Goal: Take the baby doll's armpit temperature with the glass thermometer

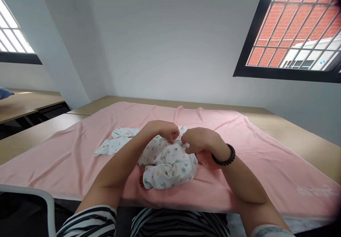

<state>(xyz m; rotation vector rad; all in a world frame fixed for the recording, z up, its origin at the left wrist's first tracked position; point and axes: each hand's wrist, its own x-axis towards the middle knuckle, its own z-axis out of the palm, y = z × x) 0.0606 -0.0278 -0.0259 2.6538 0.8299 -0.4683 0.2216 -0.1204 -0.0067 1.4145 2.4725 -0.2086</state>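
A baby doll (pixel 204 160) lies on a pink blanket (pixel 261 159), dressed in a white printed baby garment (pixel 166 162). My left hand (pixel 166 128) is closed in a pinch on the garment's upper edge. My right hand (pixel 198 139), with a black bead bracelet (pixel 225 157) on its wrist, pinches the same fabric just beside it. Both hands meet over the doll's chest. A second white printed piece of baby clothing (pixel 117 143) lies flat on the blanket to the left of my left forearm.
The blanket covers a wooden table (pixel 298 130) that runs to a white wall. Another wooden desk (pixel 26 102) stands at far left. A white chair edge (pixel 39 198) is at lower left. Barred windows sit at upper left and upper right.
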